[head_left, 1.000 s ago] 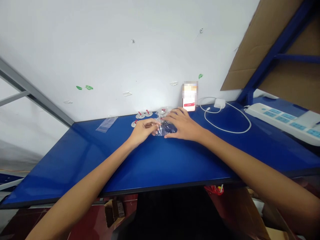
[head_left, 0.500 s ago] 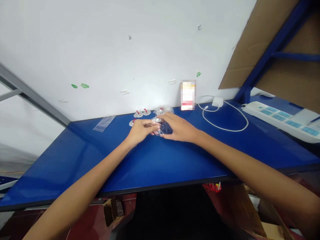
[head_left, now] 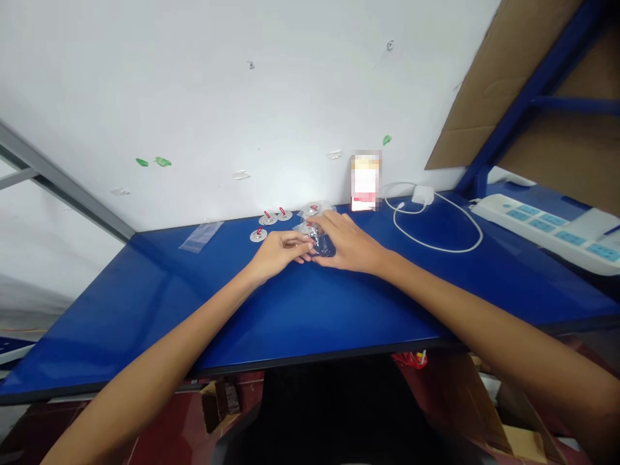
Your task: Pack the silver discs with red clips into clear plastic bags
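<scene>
Both of my hands meet near the back of the blue table, over a clear plastic bag point(head_left: 323, 244). Thumb and fingers of my left hand point(head_left: 281, 253) pinch the bag's left side. My right hand point(head_left: 349, 244) curves around its right side, with the fingers over the top and the thumb below. What lies inside the bag is partly hidden by my fingers. Just behind the hands is a round whitish disc with a red loop point(head_left: 313, 210), among clear plastic. Left of it, a loose disc with a red loop point(head_left: 258, 236) lies near two similar ones point(head_left: 267, 219).
A flat clear bag point(head_left: 201, 236) lies on the blue table point(head_left: 290, 316) at the left. A lit phone-like screen point(head_left: 366, 182), blurred out, leans on the wall. Right of it are a white charger with cable point(head_left: 423, 195) and a white power strip point(head_left: 547, 226).
My hands stay on the clear bag while its plastic shifts between the fingers. My right fingers have drawn slightly away from my left hand. The view has tilted a little.
</scene>
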### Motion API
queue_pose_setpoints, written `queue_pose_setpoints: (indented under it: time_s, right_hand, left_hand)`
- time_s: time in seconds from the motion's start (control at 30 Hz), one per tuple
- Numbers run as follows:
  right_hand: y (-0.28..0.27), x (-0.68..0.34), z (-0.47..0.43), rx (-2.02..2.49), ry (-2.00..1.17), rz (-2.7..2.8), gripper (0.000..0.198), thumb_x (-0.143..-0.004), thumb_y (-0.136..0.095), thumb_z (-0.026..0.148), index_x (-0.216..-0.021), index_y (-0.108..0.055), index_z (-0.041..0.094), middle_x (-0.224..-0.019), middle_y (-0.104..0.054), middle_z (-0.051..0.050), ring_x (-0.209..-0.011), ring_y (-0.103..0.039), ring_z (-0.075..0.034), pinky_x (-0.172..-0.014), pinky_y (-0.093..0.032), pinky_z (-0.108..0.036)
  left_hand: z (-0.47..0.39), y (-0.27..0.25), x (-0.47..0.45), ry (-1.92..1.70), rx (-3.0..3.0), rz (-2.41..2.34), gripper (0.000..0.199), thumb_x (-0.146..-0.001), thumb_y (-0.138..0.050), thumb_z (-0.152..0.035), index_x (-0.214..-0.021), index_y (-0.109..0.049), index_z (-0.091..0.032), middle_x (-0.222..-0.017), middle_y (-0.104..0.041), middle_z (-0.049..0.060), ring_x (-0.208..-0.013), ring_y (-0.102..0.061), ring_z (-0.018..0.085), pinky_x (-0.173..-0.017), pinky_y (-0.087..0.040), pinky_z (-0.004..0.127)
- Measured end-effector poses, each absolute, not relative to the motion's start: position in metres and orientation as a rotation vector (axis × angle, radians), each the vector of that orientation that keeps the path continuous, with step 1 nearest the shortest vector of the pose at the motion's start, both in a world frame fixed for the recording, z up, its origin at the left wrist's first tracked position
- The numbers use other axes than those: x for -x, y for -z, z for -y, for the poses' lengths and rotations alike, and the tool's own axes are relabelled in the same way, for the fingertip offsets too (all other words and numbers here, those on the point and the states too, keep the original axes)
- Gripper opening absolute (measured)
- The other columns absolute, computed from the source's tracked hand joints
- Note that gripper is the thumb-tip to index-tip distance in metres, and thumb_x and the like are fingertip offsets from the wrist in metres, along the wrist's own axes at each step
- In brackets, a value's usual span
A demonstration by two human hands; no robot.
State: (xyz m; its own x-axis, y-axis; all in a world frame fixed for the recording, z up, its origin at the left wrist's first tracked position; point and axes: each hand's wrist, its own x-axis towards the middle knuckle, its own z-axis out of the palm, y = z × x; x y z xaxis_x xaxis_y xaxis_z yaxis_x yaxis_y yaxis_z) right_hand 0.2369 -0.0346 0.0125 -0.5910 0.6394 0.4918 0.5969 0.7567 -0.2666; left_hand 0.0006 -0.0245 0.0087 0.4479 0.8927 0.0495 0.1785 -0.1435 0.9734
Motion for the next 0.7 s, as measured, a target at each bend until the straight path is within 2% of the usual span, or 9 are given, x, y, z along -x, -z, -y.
queue_pose_setpoints:
  time_s: [0.1,0.33,0.43,0.53,0.7]
  right_hand:
    - [-0.013,-0.235,0.037,0.910,-0.092,2.386,0.072,-0.093,-0.076,0.037,-0.158,-0.047,0.025,-0.143,-0.063,-0.017,-0.133,-0.062,-0.041,-0.112,-0.050,-0.058]
    - [-0.012,-0.233,0.039,0.892,-0.097,2.429,0.086,-0.092,-0.079,0.038,-0.166,-0.038,0.027,-0.141,-0.061,-0.016,-0.134,-0.059,-0.044,-0.112,-0.050,-0.061]
    - [-0.012,-0.231,0.042,0.868,-0.143,2.444,0.093,-0.090,-0.081,0.034,-0.169,-0.033,0.029,-0.138,-0.059,-0.015,-0.132,-0.059,-0.043,-0.113,-0.051,-0.063]
    - [-0.013,-0.229,0.045,0.864,-0.213,2.444,0.093,-0.090,-0.082,0.031,-0.169,-0.034,0.031,-0.135,-0.057,-0.015,-0.128,-0.060,-0.041,-0.111,-0.054,-0.063]
    - [-0.011,-0.229,0.046,0.858,-0.239,2.428,0.089,-0.089,-0.082,0.030,-0.166,-0.038,0.028,-0.138,-0.054,-0.016,-0.128,-0.060,-0.041,-0.111,-0.054,-0.063]
  left_hand:
    - [0.024,-0.005,-0.002,-0.838,-1.603,-0.961,0.024,-0.088,-0.085,-0.040,-0.096,-0.082,-0.018,-0.084,-0.081,0.010,-0.080,-0.079,0.023,-0.076,-0.064,0.037]
    - [0.025,-0.005,-0.002,-0.884,-1.670,-1.015,0.021,-0.081,-0.088,-0.034,-0.080,-0.075,-0.018,-0.074,-0.075,0.004,-0.066,-0.070,0.016,-0.068,-0.059,0.029]
    - [0.026,-0.006,-0.005,-0.890,-1.686,-1.018,0.019,-0.080,-0.088,-0.030,-0.090,-0.078,-0.017,-0.089,-0.081,0.006,-0.074,-0.075,0.017,-0.071,-0.061,0.029]
    - [0.028,-0.004,-0.009,-0.850,-1.573,-0.980,0.028,-0.081,-0.085,-0.026,-0.107,-0.080,-0.016,-0.102,-0.083,0.009,-0.084,-0.080,0.020,-0.078,-0.065,0.032]
    - [0.030,-0.004,-0.010,-0.826,-1.500,-0.956,0.022,-0.081,-0.077,-0.017,-0.103,-0.083,-0.015,-0.091,-0.082,0.008,-0.082,-0.081,0.020,-0.079,-0.066,0.032]
